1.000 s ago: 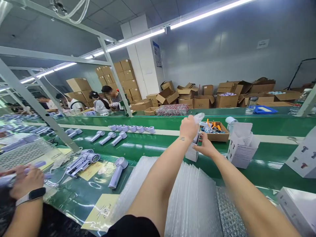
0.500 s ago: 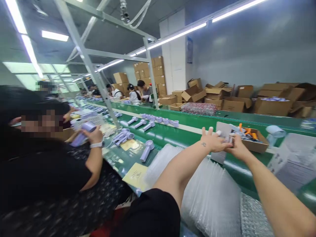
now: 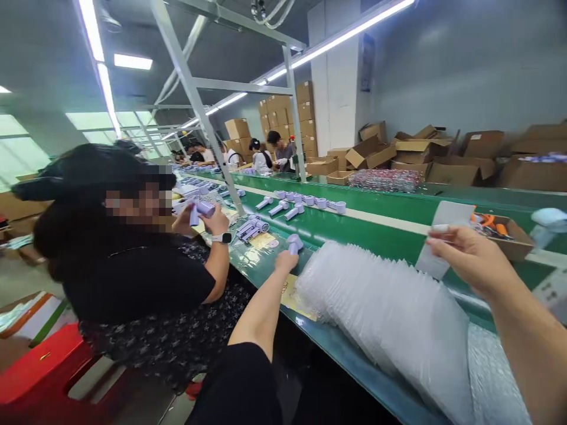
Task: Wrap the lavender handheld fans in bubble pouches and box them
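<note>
1) Grips with the left hand (image 3: 286,261) a lilac fan (image 3: 295,242), with fingers wrapped around the handle and the round head poking out just beyond them
2) Holds out the right hand (image 3: 476,260) in front of a white box (image 3: 449,215), with thumb and index fingertips close together; cannot tell whether clamped on it
3) Just right of the left fingers, reaching across below the right ones, a thick stack of clear bubble bags (image 3: 390,319)
4) Just nearer than the left fingers, a yellow paper (image 3: 290,289)
5) Beyond the left fingers, along the green belt (image 3: 372,233), a row of fans (image 3: 310,200)
6) Just beyond the right fingers, an open carton (image 3: 521,251) with orange pieces inside
7) Left of the left fingers, a co-worker (image 3: 142,283) in black, with lilac pieces (image 3: 205,208) in hand
</note>
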`<state>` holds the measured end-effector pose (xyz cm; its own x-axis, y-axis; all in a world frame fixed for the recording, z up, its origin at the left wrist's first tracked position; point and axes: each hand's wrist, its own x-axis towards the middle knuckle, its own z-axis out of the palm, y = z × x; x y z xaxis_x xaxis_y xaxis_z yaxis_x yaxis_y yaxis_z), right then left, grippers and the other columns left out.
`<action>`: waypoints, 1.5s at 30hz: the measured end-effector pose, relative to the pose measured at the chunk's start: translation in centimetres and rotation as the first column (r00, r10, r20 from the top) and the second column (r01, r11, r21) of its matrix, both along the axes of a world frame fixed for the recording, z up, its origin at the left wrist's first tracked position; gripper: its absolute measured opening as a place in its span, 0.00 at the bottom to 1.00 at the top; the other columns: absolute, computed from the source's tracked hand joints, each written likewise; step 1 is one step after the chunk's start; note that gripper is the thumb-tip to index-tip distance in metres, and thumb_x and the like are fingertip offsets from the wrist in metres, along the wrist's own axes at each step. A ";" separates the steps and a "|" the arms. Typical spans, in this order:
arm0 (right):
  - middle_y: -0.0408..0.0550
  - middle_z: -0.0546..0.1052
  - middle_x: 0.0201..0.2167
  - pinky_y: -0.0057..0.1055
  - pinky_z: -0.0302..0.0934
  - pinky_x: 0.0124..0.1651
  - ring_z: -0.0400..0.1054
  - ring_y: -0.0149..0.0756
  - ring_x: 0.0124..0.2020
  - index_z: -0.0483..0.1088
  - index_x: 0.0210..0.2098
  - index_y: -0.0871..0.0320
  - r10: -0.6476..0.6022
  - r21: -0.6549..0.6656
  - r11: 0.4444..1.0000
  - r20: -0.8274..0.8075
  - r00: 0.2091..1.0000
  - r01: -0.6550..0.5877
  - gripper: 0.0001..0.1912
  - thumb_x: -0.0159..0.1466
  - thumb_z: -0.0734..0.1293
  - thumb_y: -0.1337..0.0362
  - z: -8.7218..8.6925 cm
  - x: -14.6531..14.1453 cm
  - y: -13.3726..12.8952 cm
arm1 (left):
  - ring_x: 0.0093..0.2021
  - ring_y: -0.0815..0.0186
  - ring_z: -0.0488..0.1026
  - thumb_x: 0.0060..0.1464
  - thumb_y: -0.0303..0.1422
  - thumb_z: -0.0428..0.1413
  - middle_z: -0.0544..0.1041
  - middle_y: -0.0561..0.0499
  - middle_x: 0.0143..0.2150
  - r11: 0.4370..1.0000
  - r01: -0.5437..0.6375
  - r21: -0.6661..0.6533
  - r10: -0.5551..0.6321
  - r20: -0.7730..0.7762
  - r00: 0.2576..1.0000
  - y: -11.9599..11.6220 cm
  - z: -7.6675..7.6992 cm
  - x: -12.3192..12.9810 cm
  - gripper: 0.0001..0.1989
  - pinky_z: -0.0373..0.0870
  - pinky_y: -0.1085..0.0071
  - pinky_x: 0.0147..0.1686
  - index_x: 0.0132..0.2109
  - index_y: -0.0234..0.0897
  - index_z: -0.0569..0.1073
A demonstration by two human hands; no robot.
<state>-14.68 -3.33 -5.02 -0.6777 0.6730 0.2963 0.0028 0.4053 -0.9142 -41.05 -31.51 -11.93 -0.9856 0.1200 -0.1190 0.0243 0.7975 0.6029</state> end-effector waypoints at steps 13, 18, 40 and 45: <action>0.43 0.76 0.37 0.37 0.69 0.36 0.73 0.38 0.36 0.59 0.50 0.48 -0.171 -0.626 0.772 -0.373 0.912 -0.111 0.23 0.58 0.68 0.53 -5.8 12.4 -10.3 | 0.21 0.70 0.68 0.55 0.52 0.47 0.69 0.53 0.24 0.261 0.542 0.799 -0.935 0.069 0.349 9.8 -1.9 28.9 0.23 0.64 0.75 0.18 0.37 0.34 0.67; 0.47 0.77 0.37 0.44 0.70 0.38 0.74 0.45 0.36 0.65 0.48 0.45 -0.398 -0.605 0.769 -0.200 0.895 0.207 0.26 0.50 0.73 0.54 -5.9 23.5 -11.4 | 0.42 0.59 0.70 0.58 0.37 0.47 0.72 0.42 0.40 -0.025 0.999 0.044 -0.950 -0.313 -0.010 12.1 -6.6 33.6 0.13 0.69 0.63 0.42 0.42 0.32 0.69; 0.44 0.76 0.33 0.30 0.68 0.33 0.73 0.37 0.33 0.65 0.50 0.52 -0.149 -0.923 0.369 -0.175 0.973 -0.109 0.24 0.55 0.72 0.61 -13.7 26.5 -12.9 | 0.34 0.69 0.70 0.55 0.31 0.48 0.75 0.52 0.32 0.082 0.956 0.280 -0.993 -0.062 0.104 14.5 -6.1 33.1 0.08 0.66 0.74 0.35 0.36 0.34 0.72; 0.43 0.75 0.31 0.31 0.69 0.30 0.73 0.36 0.31 0.66 0.45 0.53 -0.200 -0.920 0.391 -0.072 0.977 0.012 0.21 0.54 0.72 0.61 -13.9 25.9 -12.3 | 0.33 0.69 0.67 0.58 0.33 0.47 0.71 0.52 0.31 0.060 0.940 0.336 -0.957 -0.248 0.150 14.2 -4.6 32.2 0.09 0.65 0.73 0.35 0.35 0.34 0.68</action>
<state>11.23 -15.66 -18.90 -0.5913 0.6644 -0.4570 -0.1858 -0.6637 -0.7246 -8.86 -17.32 -16.56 0.0014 0.9843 0.1764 0.5685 -0.1459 0.8097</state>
